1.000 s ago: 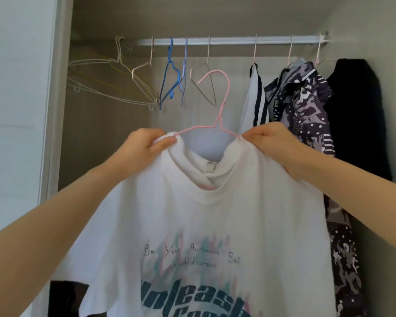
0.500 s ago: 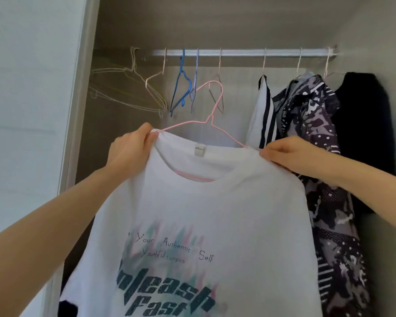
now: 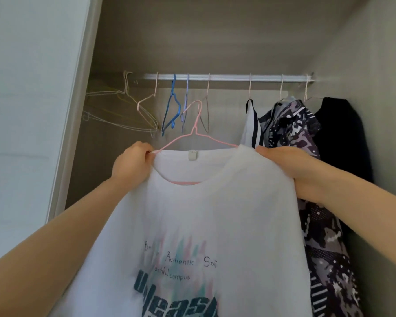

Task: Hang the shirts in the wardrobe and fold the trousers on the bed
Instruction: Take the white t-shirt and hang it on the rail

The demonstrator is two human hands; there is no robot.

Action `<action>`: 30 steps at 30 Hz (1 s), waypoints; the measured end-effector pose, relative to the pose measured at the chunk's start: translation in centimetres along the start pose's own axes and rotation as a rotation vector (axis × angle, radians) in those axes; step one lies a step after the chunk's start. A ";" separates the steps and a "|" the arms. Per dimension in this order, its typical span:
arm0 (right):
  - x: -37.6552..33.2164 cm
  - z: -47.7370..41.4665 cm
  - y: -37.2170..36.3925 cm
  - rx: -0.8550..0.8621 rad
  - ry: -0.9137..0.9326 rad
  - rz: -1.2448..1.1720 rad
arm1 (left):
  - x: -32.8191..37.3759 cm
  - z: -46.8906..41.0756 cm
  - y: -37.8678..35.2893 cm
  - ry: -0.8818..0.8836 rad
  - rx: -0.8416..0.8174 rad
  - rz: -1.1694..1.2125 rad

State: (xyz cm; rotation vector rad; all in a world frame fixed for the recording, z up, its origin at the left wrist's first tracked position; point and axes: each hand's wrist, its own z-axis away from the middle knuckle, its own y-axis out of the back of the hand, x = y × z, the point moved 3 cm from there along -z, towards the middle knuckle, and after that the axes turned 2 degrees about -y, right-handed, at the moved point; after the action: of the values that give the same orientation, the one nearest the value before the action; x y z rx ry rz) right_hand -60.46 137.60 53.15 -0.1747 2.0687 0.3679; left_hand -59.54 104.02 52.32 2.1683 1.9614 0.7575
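Observation:
A white T-shirt with teal print sits on a pink wire hanger, held up in front of the open wardrobe. My left hand grips the shirt's left shoulder at the collar edge. My right hand grips the right shoulder, its fingers partly hidden behind the fabric. The hanger's hook is below the white wardrobe rail and not on it. The collar is spread wide, showing the neck label and the hanger's lower bar.
Several bare wire hangers and a blue hanger hang on the rail's left half. A striped white shirt, a patterned purple shirt and a black garment hang at the right. The wardrobe door frame stands left.
My hands moved apart, stretching the bunched collar out flat over the hanger. My view tilted up, so the rail now sits lower in the picture.

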 end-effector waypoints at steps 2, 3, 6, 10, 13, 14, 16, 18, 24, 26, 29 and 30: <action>-0.6 0.4 0.1 0.045 -0.015 -0.072 | 0.8 -0.1 -0.8 0.017 0.007 0.077; -1.0 0.6 0.1 0.050 -0.017 -0.103 | 1.3 -0.1 -1.2 0.024 0.014 0.127; -2.0 1.3 0.3 0.053 -0.014 -0.172 | 3.0 -0.2 -2.4 0.027 0.006 0.280; -3.4 2.2 0.9 0.066 -0.002 -0.191 | 5.5 -0.5 -3.9 0.047 -0.133 0.475; -4.1 2.5 1.0 0.112 0.015 -0.178 | 6.9 -0.5 -5.5 0.026 -0.205 0.606; -4.2 2.4 0.9 0.132 0.026 -0.164 | 7.2 -0.6 -6.1 0.032 -0.216 0.655; -4.6 2.2 0.5 0.175 0.054 -0.144 | 8.1 -0.5 -7.1 0.028 -0.261 0.734; -5.0 1.7 0.1 0.231 0.082 -0.137 | 9.6 0.3 -7.3 -0.015 -0.350 0.791; -6.9 -0.7 -1.4 0.309 0.140 -0.097 | 12.8 1.6 -6.8 -0.171 -0.489 0.958; -7.5 -2.2 -2.3 0.313 0.168 -0.075 | 13.3 1.7 -5.8 -0.183 -0.479 1.052; -8.5 -4.9 -4.1 0.335 0.206 -0.018 | 13.5 1.5 -3.8 -0.231 -0.433 1.196; -8.7 -5.9 -4.7 0.342 0.217 0.000 | 13.3 1.4 -3.2 -0.249 -0.412 1.203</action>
State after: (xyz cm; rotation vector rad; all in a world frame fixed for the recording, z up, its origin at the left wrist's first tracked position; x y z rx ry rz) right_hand -59.67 131.03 62.52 -0.0082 2.3099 -0.0102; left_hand -61.35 117.65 53.51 2.7806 0.1760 0.8024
